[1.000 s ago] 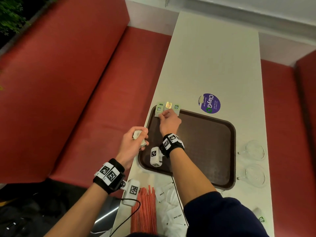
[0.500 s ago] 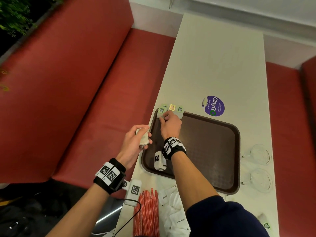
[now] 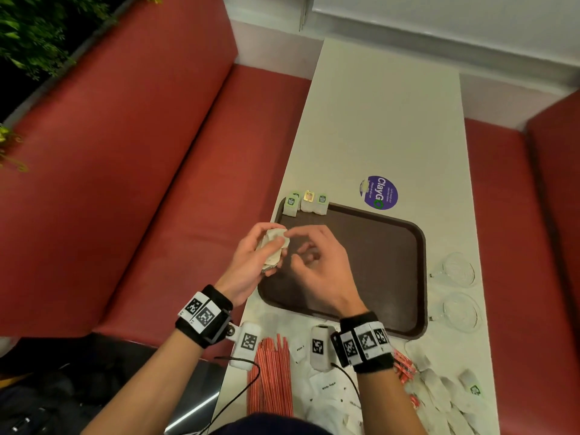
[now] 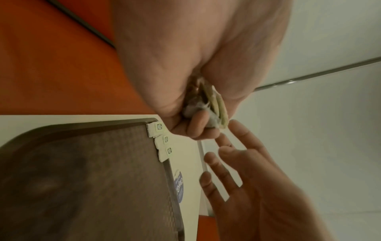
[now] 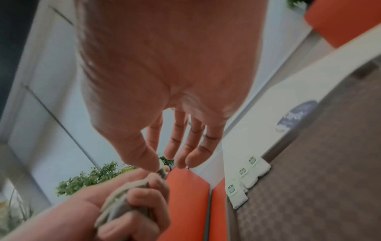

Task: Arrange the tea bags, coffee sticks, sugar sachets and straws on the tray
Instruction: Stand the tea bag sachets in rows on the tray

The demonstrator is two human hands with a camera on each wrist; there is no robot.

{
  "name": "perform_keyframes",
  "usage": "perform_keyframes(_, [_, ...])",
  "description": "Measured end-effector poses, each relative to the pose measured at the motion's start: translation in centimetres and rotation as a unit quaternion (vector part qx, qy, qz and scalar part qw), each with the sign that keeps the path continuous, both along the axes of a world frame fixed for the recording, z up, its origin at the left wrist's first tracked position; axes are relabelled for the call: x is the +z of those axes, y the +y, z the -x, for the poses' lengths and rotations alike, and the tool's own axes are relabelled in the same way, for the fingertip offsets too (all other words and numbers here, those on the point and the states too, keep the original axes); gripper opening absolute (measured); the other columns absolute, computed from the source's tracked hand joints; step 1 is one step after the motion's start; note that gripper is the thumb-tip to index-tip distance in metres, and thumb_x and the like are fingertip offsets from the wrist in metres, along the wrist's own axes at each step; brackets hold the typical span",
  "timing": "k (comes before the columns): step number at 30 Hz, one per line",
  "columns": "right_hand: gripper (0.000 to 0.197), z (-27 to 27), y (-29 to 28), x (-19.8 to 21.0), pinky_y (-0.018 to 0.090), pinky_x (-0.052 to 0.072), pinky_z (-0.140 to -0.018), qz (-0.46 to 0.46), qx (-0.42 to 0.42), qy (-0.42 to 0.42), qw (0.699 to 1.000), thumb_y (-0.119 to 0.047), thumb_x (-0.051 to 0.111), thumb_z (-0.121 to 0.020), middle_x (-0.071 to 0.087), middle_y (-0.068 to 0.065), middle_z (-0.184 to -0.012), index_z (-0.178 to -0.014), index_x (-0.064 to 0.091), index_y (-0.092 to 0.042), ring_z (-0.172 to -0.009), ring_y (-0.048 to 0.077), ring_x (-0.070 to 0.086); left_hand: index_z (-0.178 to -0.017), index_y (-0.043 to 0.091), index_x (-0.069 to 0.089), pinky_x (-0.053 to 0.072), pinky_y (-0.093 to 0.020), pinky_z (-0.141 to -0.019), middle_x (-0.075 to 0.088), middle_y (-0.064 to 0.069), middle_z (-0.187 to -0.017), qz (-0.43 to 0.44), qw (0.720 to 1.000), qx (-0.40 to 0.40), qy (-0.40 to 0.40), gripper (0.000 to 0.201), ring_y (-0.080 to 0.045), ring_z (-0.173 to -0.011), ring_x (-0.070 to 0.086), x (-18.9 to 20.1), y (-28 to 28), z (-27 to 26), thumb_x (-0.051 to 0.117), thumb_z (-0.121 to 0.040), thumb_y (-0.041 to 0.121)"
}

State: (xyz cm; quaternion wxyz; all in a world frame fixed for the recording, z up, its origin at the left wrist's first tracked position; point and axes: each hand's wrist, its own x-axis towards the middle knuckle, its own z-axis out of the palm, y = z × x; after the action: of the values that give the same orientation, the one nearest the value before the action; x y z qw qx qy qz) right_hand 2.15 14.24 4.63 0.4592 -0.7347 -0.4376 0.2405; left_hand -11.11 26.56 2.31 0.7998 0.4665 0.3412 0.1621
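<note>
Near you, straws (image 3: 271, 376) and sachets (image 3: 329, 389) lie on the counter (image 3: 386, 120); above the tray (image 3: 376, 246) your left hand (image 3: 251, 262) curls its fingers round a stack of tea bags (image 3: 274, 249), right hand (image 3: 320, 265) fingers apart touching its top; three bags (image 3: 306, 204) line the far rim.

Café table (image 3: 386, 127) between red benches, seen from above

A purple round ClayGo sticker (image 3: 379, 193) lies on the long white table, toward its middle. Two clear glass cups (image 3: 458, 288) stand one behind the other along the right edge. Red padded bench seats (image 3: 131, 171) flank both long sides; green foliage (image 3: 37, 29) shows beyond the left bench's backrest.
</note>
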Motion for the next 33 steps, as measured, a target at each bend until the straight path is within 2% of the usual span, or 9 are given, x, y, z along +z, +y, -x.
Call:
perform_keyframes(5, [0.041,0.8,-3.2,0.4,0.036,0.061,-0.078,-0.046,-0.022,-0.048,0.998,-0.009,0.084,-0.092,0.063,-0.013,-0.126,-0.124,0.074,-0.031,-0.089,0.016,0.070,-0.130,0.004,0.061,0.032,-0.024,-0.048,0.062,-0.013,-0.087,-0.041,0.999,-0.029,0.009,0.031,-0.017,-0.063,0.051,2.0,-2.3,1.1,0.065,-0.108,0.026])
perform_keyframes(10, [0.010,2.1,-5.1,1.7,0.041,0.060,-0.078,-0.076,-0.066,-0.034,0.994,-0.021,0.084,-0.097,0.073,-0.012,-0.116,-0.106,0.080,-0.024,-0.094,0.019,0.072,-0.122,0.002,0.061,0.033,-0.022,-0.049,0.064,-0.008,-0.083,-0.059,0.996,-0.063,0.019,0.035,-0.016,-0.061,0.049,3.6,-4.2,2.7,0.063,-0.108,0.033])
perform_keyframes(14, [0.029,2.7,-6.7,3.2,0.038,0.060,-0.087,-0.069,0.008,-0.056,0.996,-0.016,0.086,-0.093,0.071,-0.014,-0.126,-0.119,0.076,-0.026,-0.109,0.019,0.070,-0.126,-0.003,0.060,0.033,-0.022,-0.051,0.063,-0.004,-0.079,-0.055,0.995,-0.077,0.017,0.045,-0.014,-0.058,0.047,4.5,-5.5,3.7,0.061,-0.108,0.037])
perform_keyframes(16, [0.022,2.9,-7.1,3.6,0.038,0.060,-0.087,-0.079,-0.005,-0.069,0.994,-0.017,0.086,-0.094,0.072,-0.014,-0.124,-0.113,0.078,-0.024,-0.111,0.017,0.071,-0.127,-0.004,0.060,0.032,-0.023,-0.051,0.063,-0.005,-0.078,-0.053,0.995,-0.085,0.015,0.048,-0.014,-0.057,0.045,4.9,-6.1,3.9,0.060,-0.107,0.039])
perform_keyframes(19, [0.005,3.3,-7.5,4.0,0.040,0.061,-0.087,-0.090,-0.067,-0.008,0.994,-0.019,0.081,-0.100,0.077,-0.012,-0.111,-0.103,0.077,-0.021,-0.105,0.016,0.075,-0.127,-0.005,0.059,0.030,-0.023,-0.050,0.061,-0.010,-0.080,-0.065,0.993,-0.100,0.000,0.047,-0.014,-0.057,0.043,5.2,-6.7,3.9,0.058,-0.109,0.039])
perform_keyframes(22, [0.003,3.0,-7.9,4.7,0.034,0.061,-0.089,-0.101,-0.110,0.057,0.987,-0.019,0.075,-0.103,0.078,-0.010,-0.102,-0.104,0.073,-0.018,-0.100,0.015,0.075,-0.117,0.003,0.063,0.032,-0.025,-0.051,0.060,-0.013,-0.082,-0.116,0.986,-0.119,-0.013,0.034,-0.017,-0.060,0.047,5.3,-7.0,4.0,0.058,-0.111,0.036])
perform_keyframes(26, [0.002,2.7,-8.0,4.9,0.036,0.063,-0.079,-0.106,-0.134,0.108,0.979,-0.018,0.072,-0.105,0.079,-0.002,-0.100,-0.105,0.072,-0.017,-0.094,0.021,0.076,-0.122,0.016,0.070,0.036,-0.027,-0.053,0.061,-0.011,-0.082,-0.147,0.980,-0.136,-0.007,0.023,-0.019,-0.065,0.051,5.2,-7.3,3.8,0.062,-0.110,0.034])
perform_keyframes(28, [0.001,2.6,-7.9,4.8,0.032,0.062,-0.076,-0.108,-0.141,0.117,0.977,-0.017,0.071,-0.105,0.079,-0.001,-0.099,-0.105,0.072,-0.016,-0.094,0.021,0.077,-0.126,0.020,0.070,0.037,-0.026,-0.053,0.063,-0.010,-0.081,-0.157,0.979,-0.126,-0.008,0.022,-0.017,-0.065,0.052,5.1,-7.4,3.7,0.063,-0.109,0.033])
perform_keyframes(33, [0.004,2.1,-7.4,4.6,0.038,0.065,-0.077,-0.123,-0.160,0.132,0.970,-0.018,0.073,-0.105,0.079,-0.001,-0.101,-0.108,0.072,-0.017,-0.095,0.022,0.076,-0.118,0.020,0.073,0.040,-0.022,-0.054,0.064,-0.006,-0.081,-0.160,0.982,-0.102,-0.008,0.019,-0.013,-0.068,0.056,4.9,-7.3,3.0,0.067,-0.107,0.033])
